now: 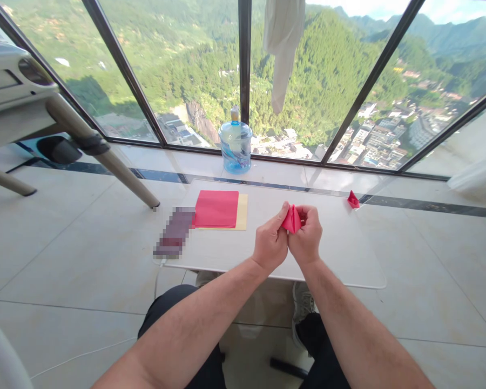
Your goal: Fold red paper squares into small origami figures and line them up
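Observation:
A small piece of folded red paper (293, 220) is pinched between my two hands above the low white table. My left hand (270, 243) grips its left side, thumb pointing up along the paper. On the other side my right hand (308, 232) holds it with curled fingers, some of them hidden behind the paper. A pointed fold stands up in the middle of the piece. To the left lies a stack of red paper sheets (216, 209) over yellow paper (242, 213). Another folded red paper piece (352, 200) sits at the table's far right corner.
A blurred-out phone (174, 233) with a white cable lies at the left end of the white table (340, 259). Behind the table, a blue water jug (235, 147) stands by the window. Tubular furniture legs (121, 173) rise at the left.

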Motion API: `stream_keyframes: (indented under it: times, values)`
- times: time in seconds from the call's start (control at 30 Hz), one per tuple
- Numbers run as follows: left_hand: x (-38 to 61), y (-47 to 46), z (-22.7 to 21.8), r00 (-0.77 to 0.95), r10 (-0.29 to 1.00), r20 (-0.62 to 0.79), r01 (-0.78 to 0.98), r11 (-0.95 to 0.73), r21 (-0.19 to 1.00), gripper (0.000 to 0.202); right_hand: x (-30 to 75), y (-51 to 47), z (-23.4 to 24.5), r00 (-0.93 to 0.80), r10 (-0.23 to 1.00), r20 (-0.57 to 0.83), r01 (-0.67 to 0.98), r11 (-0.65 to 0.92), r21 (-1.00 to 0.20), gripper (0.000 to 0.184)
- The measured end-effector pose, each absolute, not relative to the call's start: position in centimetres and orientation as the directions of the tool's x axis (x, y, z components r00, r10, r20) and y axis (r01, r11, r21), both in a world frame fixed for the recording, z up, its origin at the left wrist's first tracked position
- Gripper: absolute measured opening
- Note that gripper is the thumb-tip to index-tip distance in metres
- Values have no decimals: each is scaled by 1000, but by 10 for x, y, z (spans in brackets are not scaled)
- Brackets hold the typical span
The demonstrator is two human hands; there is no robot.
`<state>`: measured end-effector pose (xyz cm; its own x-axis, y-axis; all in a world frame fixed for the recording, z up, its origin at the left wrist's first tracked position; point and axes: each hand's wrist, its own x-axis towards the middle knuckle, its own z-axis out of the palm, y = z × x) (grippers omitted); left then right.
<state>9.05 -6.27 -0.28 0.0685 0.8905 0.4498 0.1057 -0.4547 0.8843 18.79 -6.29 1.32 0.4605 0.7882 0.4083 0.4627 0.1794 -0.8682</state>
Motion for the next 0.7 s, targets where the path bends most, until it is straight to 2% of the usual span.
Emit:
stream_keyframes:
  times: [0.23,0.37,0.47,0.6,0.7]
  values:
    - [89,-64,-3,81,926,370,55,-375,926,53,187,-64,12,469,784,407,472,167,-866,17]
    - [85,-62,0,98,968,232,-137,-217,966,54,188,-63,9,458,778,430,489,183,-853,14]
    - [82,-57,8,93,990,102,-305,-69,950,50,187,-62,6,418,772,479,522,227,-822,9]
    - [77,-49,17,181,983,11,-326,49,944,33,191,-61,4,353,773,527,570,269,-777,8]
    - [71,-43,17,199,980,-10,-333,77,940,27,201,-58,5,242,848,472,496,310,-811,19]
